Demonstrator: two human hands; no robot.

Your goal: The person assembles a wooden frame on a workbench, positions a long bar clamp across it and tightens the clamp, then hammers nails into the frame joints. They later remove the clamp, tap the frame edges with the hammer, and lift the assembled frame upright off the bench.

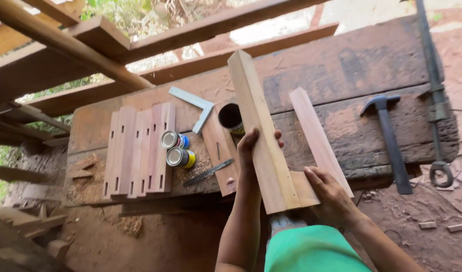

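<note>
Left hand (252,146) grips the wooden frame (271,151) (fingers mostly hidden behind it).

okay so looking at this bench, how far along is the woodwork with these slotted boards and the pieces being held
Done: four slotted reddish wooden boards lie cut side by side on the worn plank workbench. In hand: the left hand grips a long pale wooden bar, and the right hand holds a second, pinker bar where a short crosspiece meets both. Seemingly left: the slotted boards are unjoined, and two small round tins stand capped.
</note>
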